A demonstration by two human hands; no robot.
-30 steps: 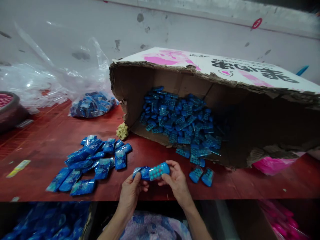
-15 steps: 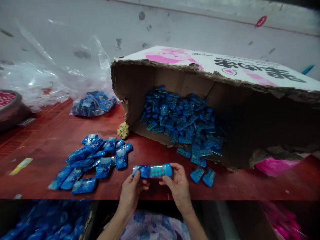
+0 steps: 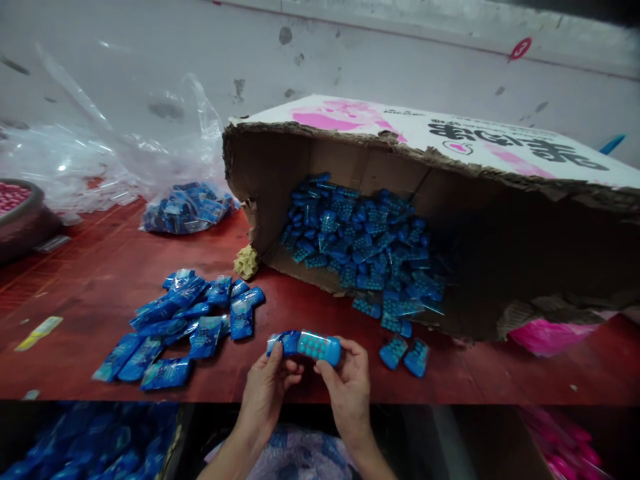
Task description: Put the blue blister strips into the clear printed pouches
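Observation:
Over the front of the table, my left hand (image 3: pixel 265 383) pinches a dark blue printed packet (image 3: pixel 290 342) between thumb and fingers. My right hand (image 3: pixel 350 387) grips the rounded blue end of a small blue pill case (image 3: pixel 321 347), whose clear film covers rows of teal dots. The two items meet end to end; whether one is inside the other I cannot tell. To the left lies a pile of dark blue packets (image 3: pixel 170 317). Two loose teal-dotted pieces (image 3: pixel 416 357) rest right of my right hand.
A torn cardboard box (image 3: pixel 270 173) lies on its side, holding many blue dotted pieces (image 3: pixel 360 233). Behind the pile sit a clear bag of blue packets (image 3: pixel 187 208) and a bowl of pink pieces (image 3: pixel 25 230). Bins with blue (image 3: pixel 95 440) and pink goods (image 3: pixel 575 443) stand below the table edge.
My right hand has moved slightly left and down, tilting the pill case downward at its right end. The packet in my left hand now looks bent against it.

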